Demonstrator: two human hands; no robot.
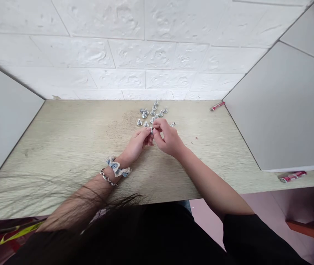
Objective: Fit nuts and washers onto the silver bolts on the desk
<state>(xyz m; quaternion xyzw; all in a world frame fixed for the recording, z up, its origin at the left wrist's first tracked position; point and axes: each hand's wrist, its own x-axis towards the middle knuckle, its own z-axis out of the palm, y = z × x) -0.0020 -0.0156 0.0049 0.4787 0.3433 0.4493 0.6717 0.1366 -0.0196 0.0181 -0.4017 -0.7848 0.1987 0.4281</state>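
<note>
Loose dark hair (125, 201), metal piece (152, 130) between both hands (168, 139), bolts (153, 112) beyond

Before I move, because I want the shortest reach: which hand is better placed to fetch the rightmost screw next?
Probably the right hand: it is close to that screw, while the left hand is farther left. Both meet at a small metal piece, so the right may first need freeing.

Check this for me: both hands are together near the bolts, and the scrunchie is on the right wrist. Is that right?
Not quite: the head view shows the scrunchie on the left wrist. The left hand and right hand are indeed together near the bolts.
</note>
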